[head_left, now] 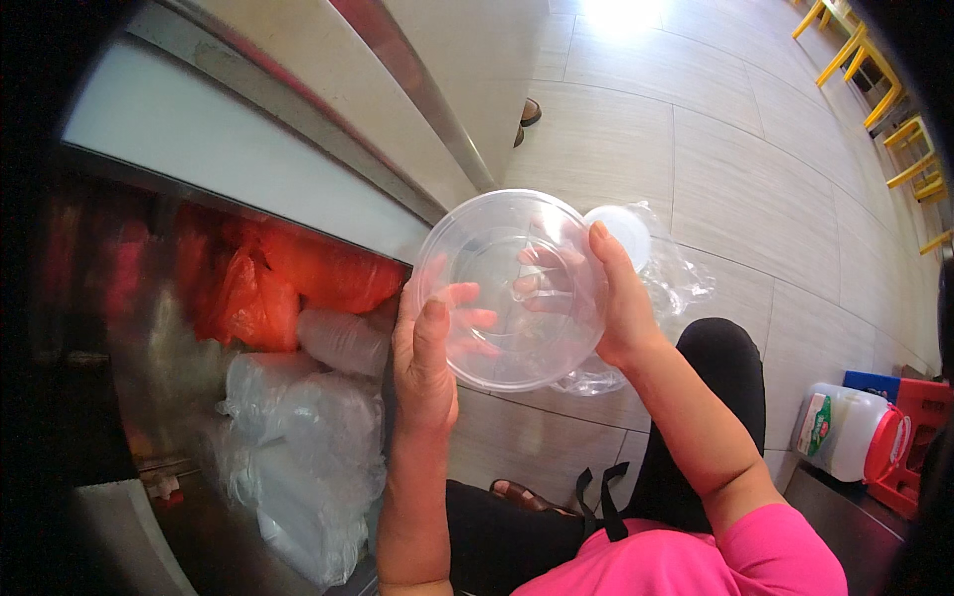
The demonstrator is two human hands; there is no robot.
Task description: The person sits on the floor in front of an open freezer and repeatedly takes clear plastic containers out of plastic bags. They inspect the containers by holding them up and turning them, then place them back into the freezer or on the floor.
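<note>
Between my two hands is a round, clear plastic container [487,238], its wide circular rim turned up toward me. My left hand [427,358] grips its left side, thumb in front and fingers showing through the plastic from behind. On the opposite side my right hand [616,298] clasps the rim, its thumb near the top and its fingers also seen through the clear wall. Just behind the right hand, low over the floor, are a white round lid or stack of lids [624,230] and crumpled clear plastic wrapping [681,278].
An open cabinet at left holds plastic-wrapped clear containers [308,457], a stack of clear tubs [343,340] and orange-red bags [253,298]. At right stand a white jug with a red cap [845,432] and a red crate [914,437]. Yellow-legged stools [865,70] are far right.
</note>
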